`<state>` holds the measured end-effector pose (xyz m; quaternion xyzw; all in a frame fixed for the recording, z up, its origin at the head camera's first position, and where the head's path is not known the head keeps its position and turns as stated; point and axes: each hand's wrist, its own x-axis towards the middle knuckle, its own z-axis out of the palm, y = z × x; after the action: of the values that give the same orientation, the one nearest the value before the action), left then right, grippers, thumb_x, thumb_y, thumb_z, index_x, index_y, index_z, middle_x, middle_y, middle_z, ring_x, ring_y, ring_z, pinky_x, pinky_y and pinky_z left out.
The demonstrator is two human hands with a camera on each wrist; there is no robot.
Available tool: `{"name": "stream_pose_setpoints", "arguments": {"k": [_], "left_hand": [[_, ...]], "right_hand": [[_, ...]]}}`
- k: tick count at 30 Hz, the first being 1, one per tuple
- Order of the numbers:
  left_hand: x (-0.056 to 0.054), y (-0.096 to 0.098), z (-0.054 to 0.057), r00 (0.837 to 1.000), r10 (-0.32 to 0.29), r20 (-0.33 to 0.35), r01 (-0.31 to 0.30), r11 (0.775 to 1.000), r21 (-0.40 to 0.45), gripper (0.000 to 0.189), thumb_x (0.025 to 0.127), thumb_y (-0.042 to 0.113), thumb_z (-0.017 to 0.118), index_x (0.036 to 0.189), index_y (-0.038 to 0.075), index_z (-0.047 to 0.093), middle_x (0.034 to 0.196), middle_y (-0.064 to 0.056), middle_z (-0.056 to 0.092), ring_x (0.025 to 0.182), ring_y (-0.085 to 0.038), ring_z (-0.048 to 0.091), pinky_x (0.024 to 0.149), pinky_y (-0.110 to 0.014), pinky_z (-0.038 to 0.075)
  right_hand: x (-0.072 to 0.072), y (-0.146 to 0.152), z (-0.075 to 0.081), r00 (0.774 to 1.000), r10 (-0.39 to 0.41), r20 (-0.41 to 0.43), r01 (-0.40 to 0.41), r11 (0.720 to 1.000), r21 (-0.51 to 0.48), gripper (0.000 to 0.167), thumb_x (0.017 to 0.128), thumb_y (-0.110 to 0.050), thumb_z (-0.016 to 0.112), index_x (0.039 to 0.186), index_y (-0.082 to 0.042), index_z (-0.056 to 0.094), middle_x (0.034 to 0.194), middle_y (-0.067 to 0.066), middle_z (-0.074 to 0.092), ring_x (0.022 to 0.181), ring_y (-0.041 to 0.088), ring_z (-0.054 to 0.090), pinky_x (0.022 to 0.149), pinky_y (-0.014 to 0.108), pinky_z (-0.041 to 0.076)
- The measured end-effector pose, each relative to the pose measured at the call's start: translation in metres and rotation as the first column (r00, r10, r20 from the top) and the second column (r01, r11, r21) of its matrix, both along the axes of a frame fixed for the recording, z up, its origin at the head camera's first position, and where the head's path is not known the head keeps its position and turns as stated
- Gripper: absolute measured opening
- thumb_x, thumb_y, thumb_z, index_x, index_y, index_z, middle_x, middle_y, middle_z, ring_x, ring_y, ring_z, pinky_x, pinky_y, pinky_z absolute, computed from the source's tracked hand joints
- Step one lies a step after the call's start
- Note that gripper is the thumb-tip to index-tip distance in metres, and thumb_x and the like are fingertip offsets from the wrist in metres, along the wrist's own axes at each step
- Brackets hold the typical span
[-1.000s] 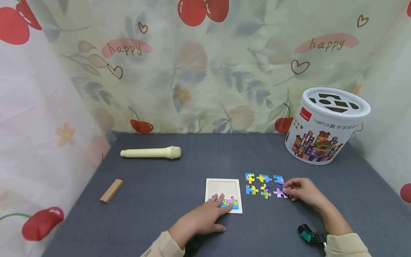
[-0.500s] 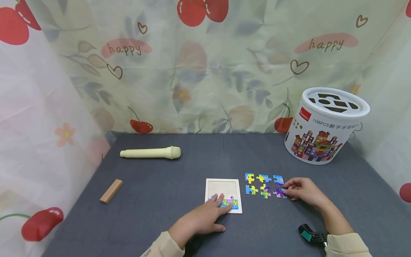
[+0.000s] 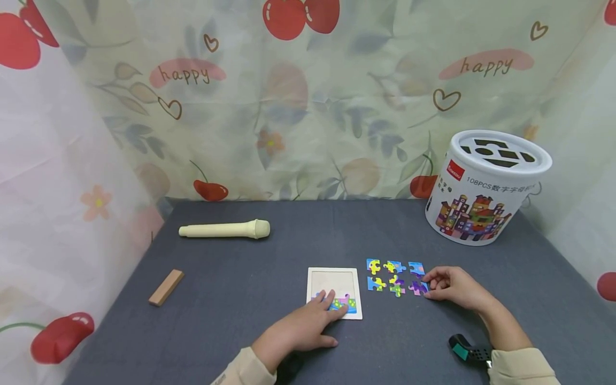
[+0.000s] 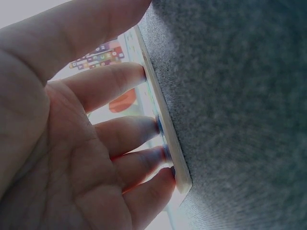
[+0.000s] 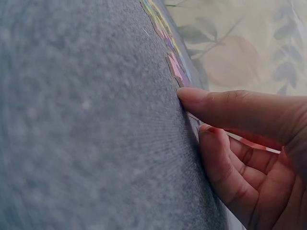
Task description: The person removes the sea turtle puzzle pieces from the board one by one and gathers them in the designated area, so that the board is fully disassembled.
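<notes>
Thumb of your right hand (image 3: 454,289) has slid nearer you, baring more of the corner puzzle piece (image 3: 417,288), right of the tray (image 3: 334,280). Fingers curled there; can't tell if pinching. Left hand (image 3: 308,326) spread flat on tray. Looks like sorting loose pieces (image 3: 373,266); next probably wants a low edge pinch. Narrow gap tray-to-pieces; bare table (image 3: 240,289) left of tray; bucket (image 3: 481,195) well right.

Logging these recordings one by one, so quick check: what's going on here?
A person's left hand rests, fingers spread, on a rectangular, pale wooden puzzle tray, which shows colourful printed pieces in its near part and bare wood beyond. The right hand appears to pinch a purple-and-blue jigsaw piece, one of six loose, brightly printed pieces laid in two rows beside the tray.
</notes>
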<state>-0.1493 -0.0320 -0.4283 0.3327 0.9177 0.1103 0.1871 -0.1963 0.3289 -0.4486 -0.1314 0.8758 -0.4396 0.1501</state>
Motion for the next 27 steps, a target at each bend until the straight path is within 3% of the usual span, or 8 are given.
{"name": "stream_pose_setpoints", "arguments": {"k": [13, 18, 22, 27], "left_hand": [[0.0, -0.002, 0.001, 1.0, -0.004, 0.012, 0.004, 1.0, 0.028, 0.065, 0.085, 0.035, 0.067, 0.143, 0.026, 0.039, 0.153, -0.013, 0.026, 0.142, -0.033, 0.022, 0.111, -0.043, 0.03], [-0.002, -0.005, 0.003, 0.998, -0.005, 0.059, 0.002, 0.998, 0.055, 0.064, 0.085, 0.033, 0.067, 0.142, 0.026, 0.04, 0.154, -0.012, 0.025, 0.142, -0.031, 0.021, 0.112, -0.042, 0.029], [-0.005, -0.009, 0.004, 0.999, -0.025, 0.048, 0.022, 0.998, 0.065, 0.066, 0.084, 0.034, 0.067, 0.143, 0.021, 0.04, 0.153, -0.014, 0.026, 0.142, -0.031, 0.022, 0.114, -0.041, 0.025], [-0.018, -0.02, 0.006, 0.996, 0.036, 0.08, -0.045, 0.993, 0.108, 0.068, 0.084, 0.033, 0.068, 0.143, 0.015, 0.039, 0.154, -0.017, 0.022, 0.143, -0.031, 0.018, 0.115, -0.046, 0.019]], "right_hand": [[-0.001, 0.003, 0.001, 1.0, 0.007, 0.005, -0.007, 1.0, 0.019, 0.035, 0.081, -0.018, 0.072, 0.103, 0.007, 0.06, 0.081, 0.004, 0.053, 0.065, 0.003, 0.049, 0.056, 0.019, 0.044], [-0.002, 0.004, 0.004, 1.0, 0.015, 0.023, -0.015, 1.0, -0.008, 0.04, 0.081, -0.016, 0.072, 0.108, 0.01, 0.058, 0.081, 0.004, 0.054, 0.064, 0.003, 0.05, 0.056, 0.02, 0.046], [-0.003, 0.001, 0.007, 0.999, 0.039, -0.011, -0.039, 0.999, -0.033, 0.039, 0.082, -0.014, 0.071, 0.108, 0.011, 0.057, 0.078, 0.003, 0.055, 0.062, 0.001, 0.051, 0.054, 0.022, 0.048], [-0.012, -0.014, 0.011, 0.996, 0.062, -0.066, -0.063, 0.998, -0.012, 0.035, 0.082, -0.016, 0.071, 0.105, 0.009, 0.06, 0.077, 0.002, 0.056, 0.062, 0.002, 0.05, 0.053, 0.021, 0.046]]}}
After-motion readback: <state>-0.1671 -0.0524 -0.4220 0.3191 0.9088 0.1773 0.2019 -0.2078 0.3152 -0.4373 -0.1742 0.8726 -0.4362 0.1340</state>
